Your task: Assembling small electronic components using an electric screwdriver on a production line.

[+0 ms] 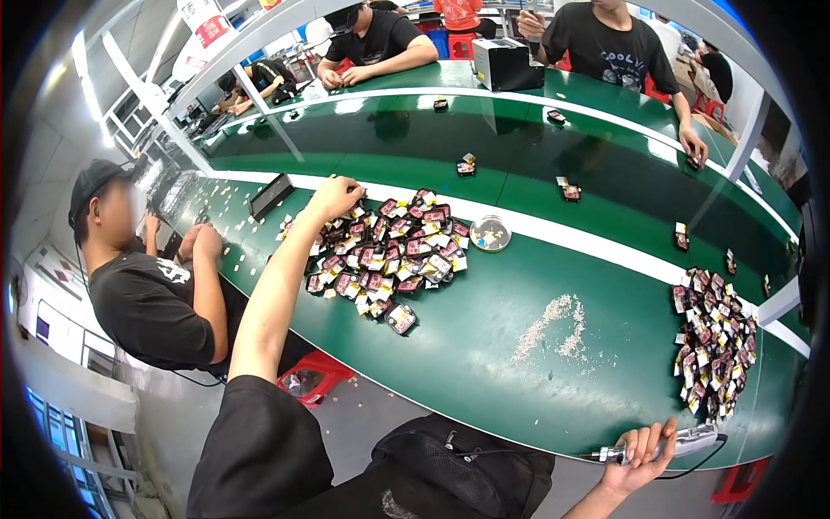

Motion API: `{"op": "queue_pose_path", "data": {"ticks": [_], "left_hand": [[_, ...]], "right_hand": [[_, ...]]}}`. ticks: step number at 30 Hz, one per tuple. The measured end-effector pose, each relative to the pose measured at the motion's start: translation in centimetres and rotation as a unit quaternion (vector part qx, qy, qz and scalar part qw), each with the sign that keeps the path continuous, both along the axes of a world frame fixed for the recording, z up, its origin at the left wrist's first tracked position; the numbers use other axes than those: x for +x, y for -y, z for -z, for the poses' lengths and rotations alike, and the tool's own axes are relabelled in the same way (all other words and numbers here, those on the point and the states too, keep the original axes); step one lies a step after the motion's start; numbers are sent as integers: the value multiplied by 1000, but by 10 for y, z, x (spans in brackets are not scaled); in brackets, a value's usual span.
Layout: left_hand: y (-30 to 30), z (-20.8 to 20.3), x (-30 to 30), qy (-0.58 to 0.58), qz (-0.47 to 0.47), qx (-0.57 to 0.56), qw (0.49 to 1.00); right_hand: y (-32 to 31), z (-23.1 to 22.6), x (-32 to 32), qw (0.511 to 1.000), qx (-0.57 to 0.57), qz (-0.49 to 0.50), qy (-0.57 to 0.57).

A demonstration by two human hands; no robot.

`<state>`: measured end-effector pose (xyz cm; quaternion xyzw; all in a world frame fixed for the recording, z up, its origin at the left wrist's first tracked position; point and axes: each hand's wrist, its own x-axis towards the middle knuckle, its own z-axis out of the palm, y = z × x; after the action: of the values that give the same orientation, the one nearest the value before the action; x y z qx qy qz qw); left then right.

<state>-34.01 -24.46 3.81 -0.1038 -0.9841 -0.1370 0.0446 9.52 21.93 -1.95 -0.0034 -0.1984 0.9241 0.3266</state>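
Note:
My left hand (334, 200) reaches to the far left edge of a large pile of small black electronic modules (389, 251) with pink faces and white-yellow tags. Its fingers are curled down on one small black module, mostly hidden under them. At the table's near edge on the right, my right hand (640, 450) holds a silver electric screwdriver (692, 440) with a black cable, its bit pointing left. One module (401, 319) lies at the near side of the pile. Many tiny screws (566, 329) are scattered on the green table between the hands.
A second module heap (713, 346) stands on the right. A round dish (490, 233) sits behind the screws, and a black tray (271, 197) at the left. Single modules (467, 165) lie on the green belt beyond a white rail. Co-workers sit at left and across.

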Motion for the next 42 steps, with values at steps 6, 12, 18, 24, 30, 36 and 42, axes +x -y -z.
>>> {"op": "queue_pose_path", "data": {"ticks": [6, 12, 18, 24, 30, 36, 42], "left_hand": [[15, 31, -30, -128, 20, -33, 991], [39, -5, -44, 64, -100, -118, 986], [-3, -16, -2, -170, 69, -93, 979], [-185, -33, 196, -149, 377, 45, 913], [-219, 16, 222, -112, 431, 56, 894], [-221, 22, 219, -162, 462, -4, 872], [-219, 28, 214, -137, 399, 47, 905]], "right_hand": [[1, -5, 5, 1000, -13, 7, 2], [3, -4, -7, 999, -34, -15, 0], [4, -5, -5, 999, -45, -9, -9], [-2, -1, 0, 998, -52, -14, -29], [-2, 1, -1, 997, -56, -26, -42], [-5, 3, -2, 995, -42, -45, -76], [-4, 2, 1, 995, -46, -45, -71]]}}
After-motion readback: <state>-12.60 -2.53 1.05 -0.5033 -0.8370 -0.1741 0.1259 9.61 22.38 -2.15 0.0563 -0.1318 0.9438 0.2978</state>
